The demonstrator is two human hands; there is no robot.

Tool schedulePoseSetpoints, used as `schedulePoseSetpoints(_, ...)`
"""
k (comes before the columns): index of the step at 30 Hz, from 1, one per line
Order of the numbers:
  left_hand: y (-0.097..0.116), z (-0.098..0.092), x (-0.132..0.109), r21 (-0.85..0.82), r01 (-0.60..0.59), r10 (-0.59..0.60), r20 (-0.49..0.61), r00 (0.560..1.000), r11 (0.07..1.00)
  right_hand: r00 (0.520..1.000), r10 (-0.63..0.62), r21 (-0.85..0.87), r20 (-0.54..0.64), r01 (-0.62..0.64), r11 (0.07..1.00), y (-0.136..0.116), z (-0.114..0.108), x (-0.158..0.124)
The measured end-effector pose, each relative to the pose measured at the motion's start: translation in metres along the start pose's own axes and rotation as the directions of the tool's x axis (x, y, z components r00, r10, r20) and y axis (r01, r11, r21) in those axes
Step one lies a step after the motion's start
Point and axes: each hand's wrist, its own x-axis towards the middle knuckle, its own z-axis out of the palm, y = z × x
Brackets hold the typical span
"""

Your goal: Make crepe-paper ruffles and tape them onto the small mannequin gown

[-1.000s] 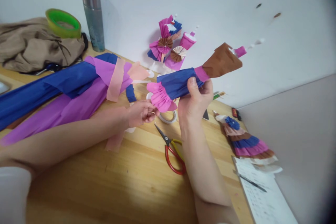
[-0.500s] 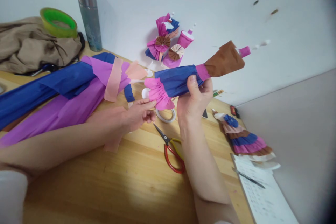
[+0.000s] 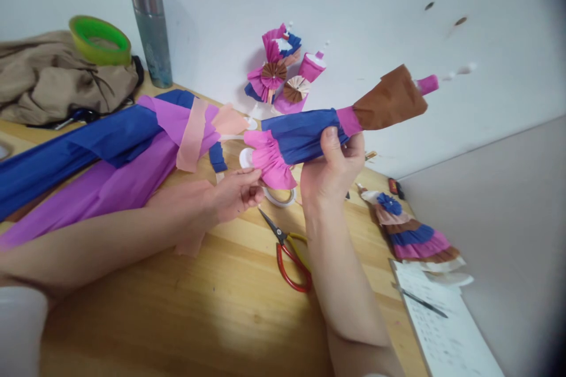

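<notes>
A crepe-paper figure (image 3: 305,135) is held up above the table, lying almost sideways. It has a ruffled pink hem, a blue middle, a pink band, a brown flared part and a pink tip with white beads. My right hand (image 3: 333,165) is wrapped round the blue part from below, thumb in front. My left hand (image 3: 239,191) pinches the edge of the pink ruffle (image 3: 272,159), its other fingers curled. Under the figure lie a roll of white tape (image 3: 283,201), partly hidden, and scissors (image 3: 283,241) with red and yellow handles, partly behind my right forearm.
Blue and purple crepe-paper lengths (image 3: 110,171) with peach strips spread at left. Behind them stand a flask (image 3: 152,35), a brown cloth (image 3: 35,76) and a green tape roll (image 3: 99,41). Paper figures (image 3: 283,70) stand by the wall; another paper piece (image 3: 411,230) and a notebook (image 3: 446,330) lie right.
The figure's brown end has moved a little to the right and its beaded tip slightly up. My right hand has shifted slightly right with it; my left hand keeps its pinch on the ruffle.
</notes>
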Motion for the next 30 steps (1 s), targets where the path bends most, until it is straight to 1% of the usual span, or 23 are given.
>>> schedulePoseSetpoints(4, 0.002, 0.002, -0.006, 0.065, -0.053, 0.053, -0.005, 0.999, 0.996, 1.000, 0.015, 0.021, 0.013, -0.016, 1.000, -0.004, 0.002, -0.002)
schedulePoseSetpoints(9, 0.004, 0.008, -0.010, 0.121, -0.053, 0.058, -0.041, 0.997, 0.991, 1.000, -0.003, -0.072, 0.003, 0.003, 0.997, -0.006, 0.002, -0.002)
schedulePoseSetpoints(15, 0.005, 0.011, -0.008, 0.077, -0.061, 0.067, -0.081, 0.994, 0.995, 1.000, 0.003, -0.083, 0.005, -0.002, 0.997, -0.007, 0.000, 0.000)
schedulePoseSetpoints(18, 0.006, 0.009, -0.005, 0.048, -0.012, 0.015, -0.067, 0.998, 0.999, 1.000, -0.007, -0.073, -0.001, 0.007, 0.997, -0.009, -0.001, 0.000)
schedulePoseSetpoints(22, 0.012, 0.007, 0.000, -0.004, 0.098, -0.098, -0.026, 0.995, 0.995, 1.000, -0.016, -0.040, -0.006, 0.016, 0.999, -0.009, -0.001, 0.001)
schedulePoseSetpoints(25, 0.015, 0.006, 0.001, -0.055, 0.150, -0.150, 0.013, 0.989, 0.987, 1.000, -0.012, -0.066, -0.006, 0.011, 0.998, -0.009, -0.002, 0.001)
schedulePoseSetpoints(27, 0.014, 0.004, 0.002, -0.072, 0.139, -0.137, 0.037, 0.990, 0.988, 1.000, -0.008, -0.071, -0.002, 0.008, 0.997, -0.009, -0.002, 0.001)
schedulePoseSetpoints(30, 0.007, 0.001, 0.001, -0.014, 0.045, -0.044, 0.050, 0.998, 0.999, 1.000, -0.005, -0.049, 0.008, 0.006, 0.999, -0.009, -0.002, 0.001)
